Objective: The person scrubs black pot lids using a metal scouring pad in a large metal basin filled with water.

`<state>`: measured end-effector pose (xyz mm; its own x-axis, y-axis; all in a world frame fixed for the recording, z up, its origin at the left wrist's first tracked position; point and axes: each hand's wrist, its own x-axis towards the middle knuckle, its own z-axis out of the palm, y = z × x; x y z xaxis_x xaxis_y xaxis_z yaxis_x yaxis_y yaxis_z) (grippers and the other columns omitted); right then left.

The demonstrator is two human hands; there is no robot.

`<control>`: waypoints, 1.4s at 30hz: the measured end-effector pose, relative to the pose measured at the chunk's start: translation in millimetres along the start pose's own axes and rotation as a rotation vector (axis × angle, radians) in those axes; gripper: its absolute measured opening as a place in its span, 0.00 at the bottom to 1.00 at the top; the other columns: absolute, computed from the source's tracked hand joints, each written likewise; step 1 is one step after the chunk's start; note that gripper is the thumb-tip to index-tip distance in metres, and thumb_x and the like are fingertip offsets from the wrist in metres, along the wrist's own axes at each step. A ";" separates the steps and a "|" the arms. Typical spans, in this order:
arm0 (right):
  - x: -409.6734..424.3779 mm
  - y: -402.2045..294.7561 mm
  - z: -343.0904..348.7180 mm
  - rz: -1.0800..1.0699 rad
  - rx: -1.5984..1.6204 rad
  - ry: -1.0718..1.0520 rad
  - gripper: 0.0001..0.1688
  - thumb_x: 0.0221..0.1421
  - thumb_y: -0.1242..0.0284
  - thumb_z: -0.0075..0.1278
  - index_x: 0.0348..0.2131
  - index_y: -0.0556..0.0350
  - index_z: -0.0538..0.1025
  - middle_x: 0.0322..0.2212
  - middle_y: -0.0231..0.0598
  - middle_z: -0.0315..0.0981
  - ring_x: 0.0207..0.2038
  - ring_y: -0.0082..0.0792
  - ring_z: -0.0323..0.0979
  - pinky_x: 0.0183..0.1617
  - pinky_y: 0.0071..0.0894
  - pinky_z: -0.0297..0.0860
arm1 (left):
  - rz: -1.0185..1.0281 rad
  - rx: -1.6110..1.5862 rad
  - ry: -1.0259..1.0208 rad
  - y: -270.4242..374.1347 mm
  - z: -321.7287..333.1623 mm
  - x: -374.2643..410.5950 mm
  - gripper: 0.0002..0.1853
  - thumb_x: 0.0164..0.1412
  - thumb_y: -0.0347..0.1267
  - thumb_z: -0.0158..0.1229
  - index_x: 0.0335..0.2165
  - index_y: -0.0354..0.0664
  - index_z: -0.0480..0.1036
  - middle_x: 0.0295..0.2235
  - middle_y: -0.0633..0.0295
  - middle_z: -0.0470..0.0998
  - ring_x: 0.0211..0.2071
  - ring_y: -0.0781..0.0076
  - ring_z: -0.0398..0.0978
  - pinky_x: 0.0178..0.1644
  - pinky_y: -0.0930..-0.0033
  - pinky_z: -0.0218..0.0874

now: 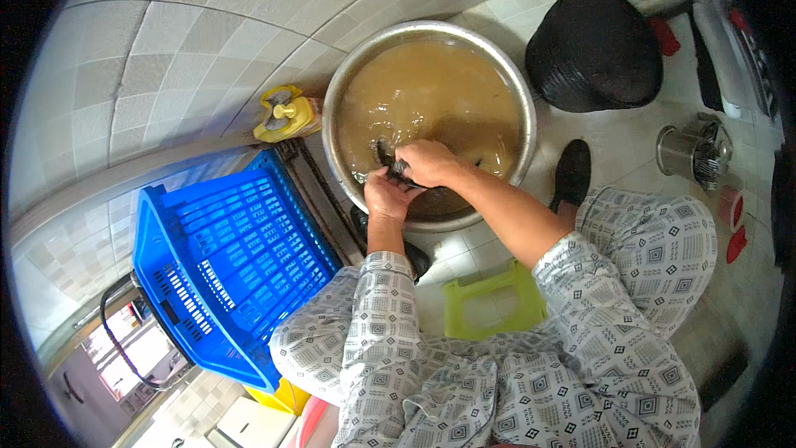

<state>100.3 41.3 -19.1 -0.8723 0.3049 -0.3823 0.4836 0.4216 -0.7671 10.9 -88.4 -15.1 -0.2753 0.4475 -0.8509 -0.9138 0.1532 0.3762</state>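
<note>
A large round metal basin (429, 30) holds cloudy brown water. Over its near side, my left hand (387, 194) is cupped palm up, with a small dark, wet item (398, 171) held in it. My right hand (429, 163) grips the same item from above, its fingers closed on it. What the item is cannot be told. A dark piece of it, or of something beside it, reaches into the water past my fingers. Both hands are close together near the basin's rim.
A blue plastic basket (249, 249) stands at the left, near a yellow pump bottle (289, 119) by the tiled wall. A black bucket-like container (594, 50) is at the upper right. Metal canisters (678, 150) stand on the floor at the right. A green plastic stool (457, 311) is below me.
</note>
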 end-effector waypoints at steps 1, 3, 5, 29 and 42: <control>-9.5 -1.4 -4.1 -0.013 -0.017 -0.025 0.13 0.51 0.72 0.56 0.39 0.53 0.77 0.37 0.51 0.78 0.42 0.54 0.75 0.44 0.51 0.70 | 0.023 -0.026 0.054 -1.5 3.6 -1.0 0.23 0.58 0.41 0.46 0.48 0.39 0.67 0.50 0.50 0.70 0.52 0.48 0.68 0.51 0.32 0.62; -23.4 -3.7 -11.6 0.086 -0.038 -0.064 0.13 0.50 0.73 0.54 0.38 0.55 0.78 0.37 0.51 0.78 0.43 0.54 0.76 0.44 0.51 0.71 | 0.002 -0.029 0.094 -4.7 3.6 11.0 0.19 0.60 0.39 0.45 0.45 0.38 0.68 0.47 0.49 0.71 0.48 0.48 0.71 0.49 0.33 0.64; -33.9 -7.3 -17.0 0.201 -0.068 -0.053 0.13 0.49 0.74 0.53 0.37 0.57 0.78 0.38 0.51 0.78 0.43 0.53 0.76 0.44 0.51 0.71 | 0.041 0.016 0.168 -10.5 11.0 14.9 0.12 0.57 0.28 0.47 0.39 0.34 0.68 0.36 0.49 0.72 0.36 0.49 0.74 0.41 0.38 0.69; -3.3 -3.8 -33.8 0.080 0.164 0.664 0.09 0.47 0.79 0.53 0.32 0.64 0.77 0.33 0.60 0.76 0.39 0.59 0.76 0.45 0.53 0.71 | 0.313 0.510 0.383 -7.7 78.2 -125.2 0.15 0.47 0.15 0.50 0.37 0.32 0.63 0.23 0.59 0.66 0.16 0.66 0.64 0.30 0.44 0.73; -12.5 12.4 -28.5 -0.063 0.061 0.622 0.09 0.46 0.80 0.52 0.32 0.65 0.77 0.33 0.59 0.76 0.40 0.60 0.74 0.46 0.53 0.70 | 0.264 0.535 0.271 -9.8 73.4 -123.2 0.18 0.46 0.18 0.52 0.39 0.36 0.64 0.24 0.61 0.67 0.16 0.68 0.63 0.31 0.50 0.71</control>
<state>119.2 67.1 -9.1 -0.6842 0.7290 0.0217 0.4117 0.4107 -0.8135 75.7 -80.4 112.9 -0.5992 0.3033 -0.7409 -0.5494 0.5174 0.6561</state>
